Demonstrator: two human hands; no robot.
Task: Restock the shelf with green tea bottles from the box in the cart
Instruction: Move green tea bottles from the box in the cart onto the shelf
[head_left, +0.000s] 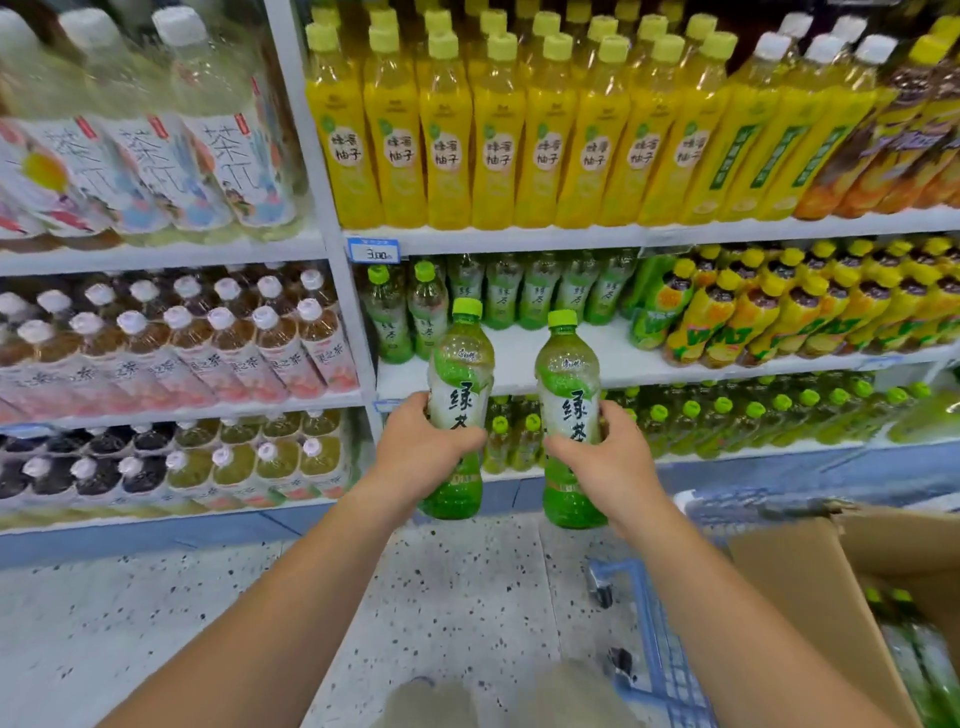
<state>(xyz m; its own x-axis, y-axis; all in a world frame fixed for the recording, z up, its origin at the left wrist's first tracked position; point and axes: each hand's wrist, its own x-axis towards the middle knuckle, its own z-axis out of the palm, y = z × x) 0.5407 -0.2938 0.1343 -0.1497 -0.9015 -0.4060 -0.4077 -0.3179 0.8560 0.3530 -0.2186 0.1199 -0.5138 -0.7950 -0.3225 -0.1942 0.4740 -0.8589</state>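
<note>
Left hand grips 绿茶 bottle, right hand grips second bottle

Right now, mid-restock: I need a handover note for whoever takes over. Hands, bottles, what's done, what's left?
The left hand grips a green tea bottle, upright.
The right hand grips a second green tea bottle, upright.
Both are held in front of the middle shelf, not yet set down.
Done: shelved bottles stand along the shelf's back and left side. Its front centre is bare.
The box sits open in the blue cart. Green tops show inside, count unclear.
Left: probably place these two in the bare front, then fetch more from the box.
</note>
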